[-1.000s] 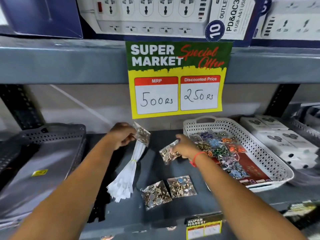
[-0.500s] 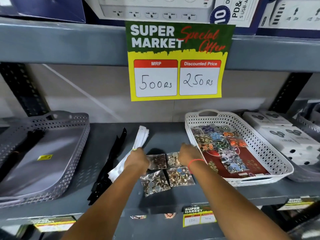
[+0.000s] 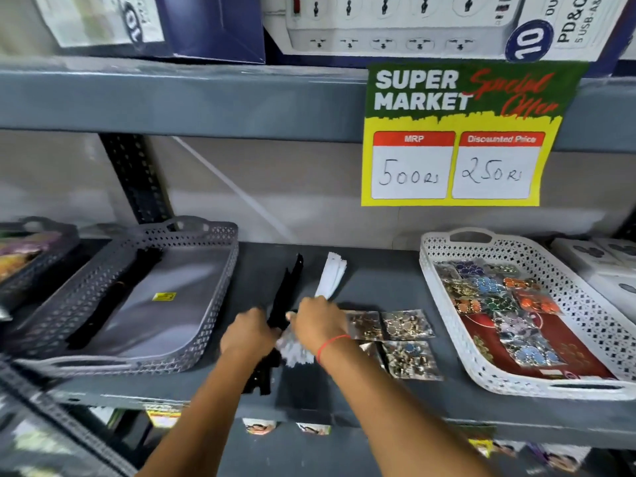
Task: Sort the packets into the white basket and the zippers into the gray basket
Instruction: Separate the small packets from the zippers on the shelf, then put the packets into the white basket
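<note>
on the shelf (image 3: 378,280), our left hand (image 3: 249,333) grips the black zippers (image 3: 287,294), our right hand (image 3: 318,325) the white zippers (image 3: 332,275); loose ends may snag nearby packets (image 3: 407,325) towards the gray basket (image 3: 192,339).

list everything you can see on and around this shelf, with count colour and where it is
gray basket: one, gray, left on the shelf; a black zipper bundle lies inside
white basket: one, white, right on the shelf; holds many coloured packets
loose packets: about four, clear with gold and blue pieces, on the shelf between the baskets
black zippers: one bundle, black, mid-shelf
white zippers: one bundle, white, beside the black ones
price sign: one, green and yellow, hanging from the upper shelf edge
power strip boxes: at least two, white and blue, upper shelf
white boxes: several, far right
left hand: gripping the black zippers
right hand: gripping the white zippers
</note>
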Available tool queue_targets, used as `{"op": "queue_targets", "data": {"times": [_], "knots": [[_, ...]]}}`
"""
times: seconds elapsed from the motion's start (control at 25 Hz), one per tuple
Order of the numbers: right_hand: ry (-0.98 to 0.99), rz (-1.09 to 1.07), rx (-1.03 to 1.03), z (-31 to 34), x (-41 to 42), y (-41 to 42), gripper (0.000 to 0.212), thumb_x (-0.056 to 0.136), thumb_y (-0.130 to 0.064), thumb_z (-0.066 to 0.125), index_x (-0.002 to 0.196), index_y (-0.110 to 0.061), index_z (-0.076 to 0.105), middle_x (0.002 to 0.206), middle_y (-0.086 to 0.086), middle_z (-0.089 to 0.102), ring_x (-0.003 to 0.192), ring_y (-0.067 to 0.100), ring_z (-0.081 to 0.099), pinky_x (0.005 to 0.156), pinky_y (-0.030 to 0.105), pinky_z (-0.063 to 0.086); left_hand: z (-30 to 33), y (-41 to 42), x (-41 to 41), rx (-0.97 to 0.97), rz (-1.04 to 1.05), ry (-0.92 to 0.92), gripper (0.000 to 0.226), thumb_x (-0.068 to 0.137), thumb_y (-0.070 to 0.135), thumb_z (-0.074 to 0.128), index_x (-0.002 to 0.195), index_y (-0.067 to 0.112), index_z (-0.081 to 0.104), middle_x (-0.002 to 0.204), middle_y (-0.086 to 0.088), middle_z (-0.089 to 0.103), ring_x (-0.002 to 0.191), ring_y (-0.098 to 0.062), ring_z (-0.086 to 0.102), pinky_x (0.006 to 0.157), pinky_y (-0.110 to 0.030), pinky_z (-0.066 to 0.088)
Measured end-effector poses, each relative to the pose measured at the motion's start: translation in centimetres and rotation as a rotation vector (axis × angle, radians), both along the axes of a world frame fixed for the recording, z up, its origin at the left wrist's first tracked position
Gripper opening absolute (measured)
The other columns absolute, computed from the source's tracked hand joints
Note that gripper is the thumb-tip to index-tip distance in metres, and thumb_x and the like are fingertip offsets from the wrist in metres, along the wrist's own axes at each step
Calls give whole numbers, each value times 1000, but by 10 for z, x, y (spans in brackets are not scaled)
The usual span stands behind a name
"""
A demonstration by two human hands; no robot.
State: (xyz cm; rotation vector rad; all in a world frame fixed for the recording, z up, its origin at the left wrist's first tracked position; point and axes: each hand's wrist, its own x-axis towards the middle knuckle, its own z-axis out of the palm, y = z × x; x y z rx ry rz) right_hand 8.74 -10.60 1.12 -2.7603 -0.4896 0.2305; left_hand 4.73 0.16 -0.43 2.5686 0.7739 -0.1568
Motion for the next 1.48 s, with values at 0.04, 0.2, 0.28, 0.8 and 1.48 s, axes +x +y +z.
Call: {"op": "queue_targets", "data": {"times": [0.04,0.2,0.28,0.8,1.48], "knots": [[0,-1,-24,-6,-3,9,29,94,-12,45,116,-1,61,123,20,62,115,35,59,92,39,50,-2,-2,-3,-6,23,-22,41,81,35,57,109,6,60,114,-21,65,105,-39,62,83,-38,51],[40,-151,65,-13,-1,17,36,92,1,35,121,-2,56,127,21,60,117,34,59,95,39,48,5,-5,-6,4,26,-118,26,81,15,53,105,6,56,110,-21,65,102,-39,62,78,-39,50],[47,-181,182,-8,1,17,35,91,0,34,121,-6,52,126,22,60,115,35,58,95,38,48,16,2,-4,72,-5,-210,20,81,4,48,100,5,53,102,-21,67,95,-40,64,68,-38,46],[129,48,204,-19,-13,51,26,92,-7,42,109,1,60,115,24,65,107,38,62,89,40,50,18,21,5,345,-128,58,35,92,0,38,120,4,59,124,-16,64,114,-32,61,91,-40,52],[172,-645,177,-13,-8,-148,16,82,-14,61,68,-10,54,96,19,61,85,23,57,74,34,50,-1,-95,-6,-147,-375,73,53,76,33,66,122,12,51,127,-12,55,116,-31,57,96,-40,48]]}}
